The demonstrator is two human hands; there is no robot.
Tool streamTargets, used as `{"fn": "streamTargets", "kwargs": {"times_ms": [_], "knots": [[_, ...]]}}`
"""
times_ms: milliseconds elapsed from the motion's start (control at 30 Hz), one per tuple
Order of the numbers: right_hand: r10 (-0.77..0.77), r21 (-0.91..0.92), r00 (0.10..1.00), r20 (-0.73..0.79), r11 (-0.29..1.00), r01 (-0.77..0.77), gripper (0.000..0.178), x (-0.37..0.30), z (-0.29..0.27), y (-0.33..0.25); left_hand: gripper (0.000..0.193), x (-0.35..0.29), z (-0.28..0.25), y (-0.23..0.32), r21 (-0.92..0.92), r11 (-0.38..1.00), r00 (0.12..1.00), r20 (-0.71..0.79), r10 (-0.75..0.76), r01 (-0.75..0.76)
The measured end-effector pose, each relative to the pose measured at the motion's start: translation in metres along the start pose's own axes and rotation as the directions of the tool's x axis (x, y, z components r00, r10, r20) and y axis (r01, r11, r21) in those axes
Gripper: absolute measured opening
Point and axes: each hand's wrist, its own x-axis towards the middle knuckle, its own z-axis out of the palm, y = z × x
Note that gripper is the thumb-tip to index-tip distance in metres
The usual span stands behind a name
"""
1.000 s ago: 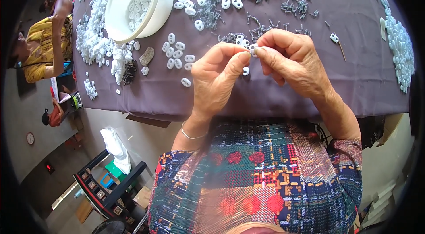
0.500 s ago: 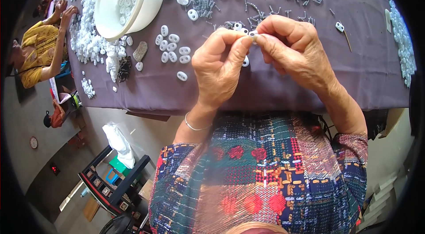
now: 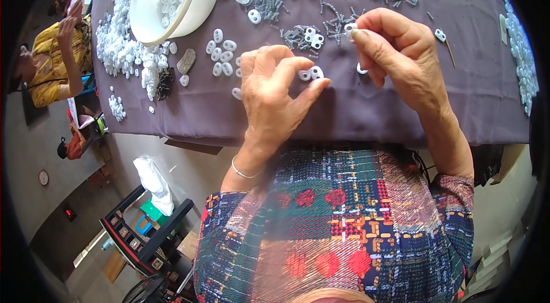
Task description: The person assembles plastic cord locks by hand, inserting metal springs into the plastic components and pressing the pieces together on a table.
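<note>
My left hand (image 3: 278, 94) is open over the table, its thumb and index finger apart. Between those fingertips sits a white oval piece (image 3: 316, 73) with two holes, like a cord lock, and another is beside it; whether the fingers touch them I cannot tell. My right hand (image 3: 395, 54), raised to the right, pinches a small white cord lock (image 3: 350, 29) between thumb and index finger. Partly hidden under that hand is one more white piece (image 3: 361, 69). Just beyond my hands, small dark metal springs (image 3: 298, 36) lie in a pile with a few white cord locks (image 3: 313, 38) on it.
A white tub (image 3: 200, 8) of white pieces stands at the far left, beside a large heap of small white parts (image 3: 117, 45). A stone (image 3: 186, 61) lies near it. A thin stick (image 3: 450, 52) and more white parts (image 3: 521, 62) are right. Another person (image 3: 54, 56) sits at left.
My hands were together, pinching a white piece; now they are apart. The left hand has opened, and the right has moved up and right with a cord lock.
</note>
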Motion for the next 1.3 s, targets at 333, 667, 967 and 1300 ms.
{"fn": "streamTargets", "kwargs": {"times_ms": [333,667,967,1300], "knots": [[-0.025,0.015,1.000,0.013,1.000,0.025,0.012,-0.002,-0.002,0.003,0.021,-0.001,0.016,0.007,-0.068,0.980,0.983,0.009,0.186,-0.185],[-0.061,0.019,0.998,0.003,0.998,0.061,0.012,-0.004,-0.001,-0.001,0.029,-0.026,-0.001,0.000,0.054,0.990,0.981,-0.142,0.135,-0.129],[-0.078,0.027,0.997,0.013,0.997,0.077,0.012,-0.006,-0.001,-0.001,0.028,-0.011,0.002,0.014,0.129,0.987,0.995,0.003,0.095,-0.095],[-0.087,0.060,0.996,0.021,0.995,0.085,0.011,-0.010,0.000,-0.005,0.020,-0.018,0.009,0.023,-0.243,0.970,0.995,0.096,-0.003,0.027]]}}
